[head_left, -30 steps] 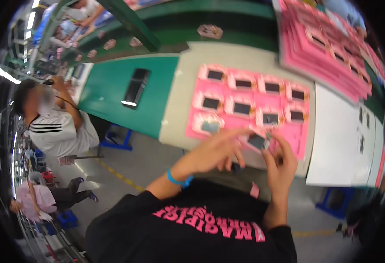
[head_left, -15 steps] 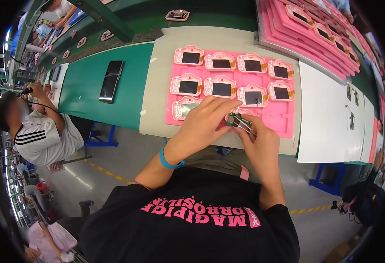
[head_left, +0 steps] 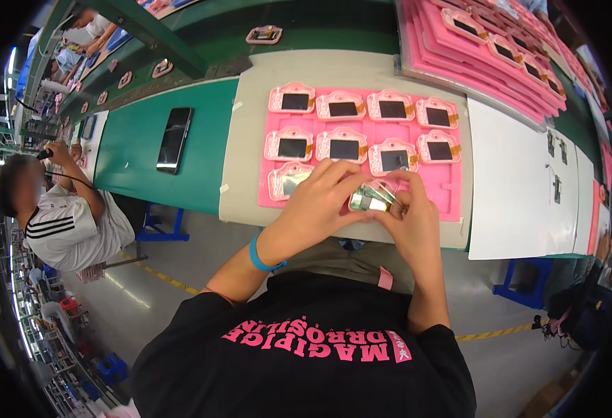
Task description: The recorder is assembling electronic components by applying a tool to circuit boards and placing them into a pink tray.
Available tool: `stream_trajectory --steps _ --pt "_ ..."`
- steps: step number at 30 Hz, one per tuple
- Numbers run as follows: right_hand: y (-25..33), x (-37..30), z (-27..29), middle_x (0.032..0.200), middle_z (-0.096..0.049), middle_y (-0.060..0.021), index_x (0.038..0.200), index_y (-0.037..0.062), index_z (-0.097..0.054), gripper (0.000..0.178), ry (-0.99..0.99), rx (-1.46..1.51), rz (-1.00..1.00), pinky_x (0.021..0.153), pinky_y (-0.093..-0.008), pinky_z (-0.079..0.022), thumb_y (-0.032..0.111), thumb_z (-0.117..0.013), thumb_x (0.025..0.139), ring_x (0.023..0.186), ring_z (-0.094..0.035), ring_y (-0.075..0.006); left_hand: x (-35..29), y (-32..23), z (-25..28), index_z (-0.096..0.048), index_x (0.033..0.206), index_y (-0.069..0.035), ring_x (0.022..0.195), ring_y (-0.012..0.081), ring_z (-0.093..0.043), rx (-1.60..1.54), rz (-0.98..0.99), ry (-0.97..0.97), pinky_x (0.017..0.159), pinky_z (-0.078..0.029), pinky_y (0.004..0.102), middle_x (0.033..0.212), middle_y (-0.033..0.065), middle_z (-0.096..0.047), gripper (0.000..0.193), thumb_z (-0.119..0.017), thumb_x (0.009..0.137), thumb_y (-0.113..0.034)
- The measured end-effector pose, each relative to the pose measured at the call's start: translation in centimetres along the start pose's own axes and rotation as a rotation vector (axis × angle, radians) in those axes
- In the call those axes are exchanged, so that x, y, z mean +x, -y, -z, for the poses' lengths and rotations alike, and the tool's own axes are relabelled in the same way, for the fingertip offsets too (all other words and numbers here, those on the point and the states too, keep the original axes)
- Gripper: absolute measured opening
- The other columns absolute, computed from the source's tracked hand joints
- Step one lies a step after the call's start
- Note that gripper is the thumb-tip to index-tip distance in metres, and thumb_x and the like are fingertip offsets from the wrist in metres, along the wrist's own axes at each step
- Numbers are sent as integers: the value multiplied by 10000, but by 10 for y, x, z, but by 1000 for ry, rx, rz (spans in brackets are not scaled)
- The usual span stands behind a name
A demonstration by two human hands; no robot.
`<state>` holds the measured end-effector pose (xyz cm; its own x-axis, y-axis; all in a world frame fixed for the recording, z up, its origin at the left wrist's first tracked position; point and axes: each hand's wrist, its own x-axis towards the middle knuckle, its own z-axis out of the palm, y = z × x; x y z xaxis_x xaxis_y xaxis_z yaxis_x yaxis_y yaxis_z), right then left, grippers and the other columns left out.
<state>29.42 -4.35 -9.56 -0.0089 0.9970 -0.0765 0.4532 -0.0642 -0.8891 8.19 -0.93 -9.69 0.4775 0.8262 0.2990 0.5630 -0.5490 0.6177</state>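
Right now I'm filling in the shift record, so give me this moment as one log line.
left hand: on small shiny part | right hand: pinching same part | under: pink tray | nearby: black phone

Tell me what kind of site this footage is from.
Most likely an electronics assembly line. A pink foam tray holds rows of identical pink camera-shaped shells, more trays are stacked behind, and a seated co-worker works along the long green bench.

Pink tray (head_left: pixel 459 202) bearing pink frames (head_left: pixel 342 106) with black screens; green belt (head_left: pixel 135 143); blue wristband (head_left: pixel 259 256); black-and-white striped shirt (head_left: pixel 59 226).
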Motion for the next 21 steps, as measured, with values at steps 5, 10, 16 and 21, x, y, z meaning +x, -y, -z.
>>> stream_trajectory --steps 5,10,16,21 --pt "-12 -19 33 629 -442 45 1360 93 -621 562 -69 270 -98 559 -256 -328 40 -857 852 583 -392 -79 16 -3 28 -756 1231 -85 1071 262 -611 -40 -47 119 958 -503 379 1181 57 -684 586 -972 713 -251" --pt "-41 -36 79 647 -474 23 1349 93 -642 502 -203 348 -218 581 -256 -338 66 -834 886 596 -417 -91 85 2 71 -753 1153 -82 892 147 -573 -273 197 205 787 -495 281 1101 25 -684 537 -969 661 -104" --pt "-40 -42 92 661 -456 52 1310 106 -691 425 -169 168 -126 587 -244 -299 44 -796 903 604 -388 -85 183 102 84 -772 1170 -37 837 154 -579 -57 247 105 749 -508 279 1049 38 -708 503 -951 719 -171" --pt "-92 -18 134 658 -468 57 1195 84 -759 269 -360 101 -97 556 -256 -303 91 -741 926 592 -368 -79 222 198 71 -744 1274 26 966 262 -690 151 314 -59 860 -569 352 1182 162 -750 621 -932 771 -288"
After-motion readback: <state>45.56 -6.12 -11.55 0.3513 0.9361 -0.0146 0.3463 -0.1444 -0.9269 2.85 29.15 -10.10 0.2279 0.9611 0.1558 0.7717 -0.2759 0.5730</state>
